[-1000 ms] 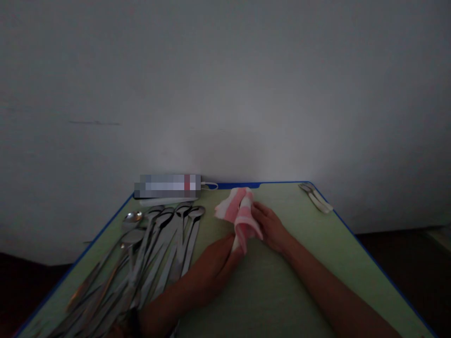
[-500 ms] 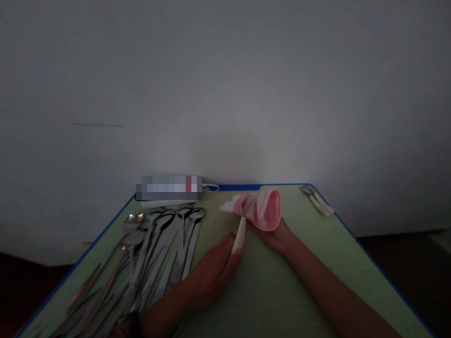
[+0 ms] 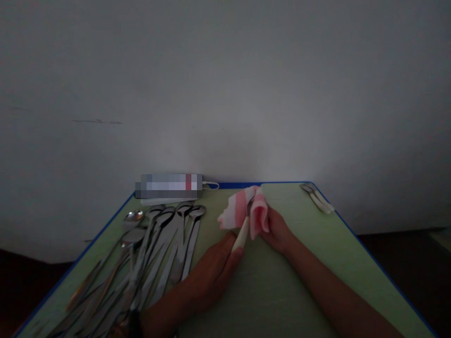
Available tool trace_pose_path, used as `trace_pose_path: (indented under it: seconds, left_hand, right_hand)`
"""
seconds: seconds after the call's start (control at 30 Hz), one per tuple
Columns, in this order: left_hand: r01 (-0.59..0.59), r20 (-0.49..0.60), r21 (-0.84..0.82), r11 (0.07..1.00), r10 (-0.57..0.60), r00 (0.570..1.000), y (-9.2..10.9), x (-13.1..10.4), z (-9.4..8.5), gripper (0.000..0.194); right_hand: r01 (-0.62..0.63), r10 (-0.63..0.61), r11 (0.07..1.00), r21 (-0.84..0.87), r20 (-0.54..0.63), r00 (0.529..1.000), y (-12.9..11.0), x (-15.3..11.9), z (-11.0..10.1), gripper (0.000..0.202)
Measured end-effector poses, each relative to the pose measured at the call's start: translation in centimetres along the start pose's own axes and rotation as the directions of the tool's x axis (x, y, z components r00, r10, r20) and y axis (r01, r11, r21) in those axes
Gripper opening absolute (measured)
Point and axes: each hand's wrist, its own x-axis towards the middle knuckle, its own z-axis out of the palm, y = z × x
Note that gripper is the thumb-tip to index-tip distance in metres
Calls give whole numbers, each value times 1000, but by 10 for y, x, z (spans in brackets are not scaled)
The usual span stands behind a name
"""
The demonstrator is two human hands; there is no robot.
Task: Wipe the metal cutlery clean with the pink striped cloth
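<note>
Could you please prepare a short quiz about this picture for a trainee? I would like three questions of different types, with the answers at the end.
1. Which two colours has the cloth in the right grip?
2. True or false: the spoons lie to the right of the cloth.
3. Choose one. The pale-handled utensil in the left grip has its far end:
A) among the spoons
B) between folds of the cloth
C) flat on the table

Key:
1. Pink and white.
2. False; the spoons lie to its left.
3. B.
</note>
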Motion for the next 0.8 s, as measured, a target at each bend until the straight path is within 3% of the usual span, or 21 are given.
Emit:
trace_pose_path:
  seconds: [0.13, 0.3, 0.5, 0.7, 0.8]
  left_hand:
    - [-7, -34, 44, 999, 8, 999, 1, 1, -1, 33]
    - [-67, -34, 165, 984, 73, 997, -9, 0, 8, 31]
    - [-144, 41, 291, 946, 138, 990, -9, -1, 10, 29]
    - [-103, 42, 227, 968, 96, 994, -6, 1, 5, 30]
    - [-108, 30, 141, 984, 105, 994, -5, 1, 2, 30]
  right_hand:
    - [-73, 76, 971, 226, -2, 997, 2, 3, 9, 35]
    - [-142, 130, 972, 188, 73, 989, 1, -1, 8, 37]
    - [-126, 95, 962, 243, 136, 986, 3, -3, 7, 21]
    - [-94, 83, 974, 206, 60, 995, 6, -3, 10, 20]
    - [-14, 15, 998, 66, -16, 1000, 11, -1, 10, 28]
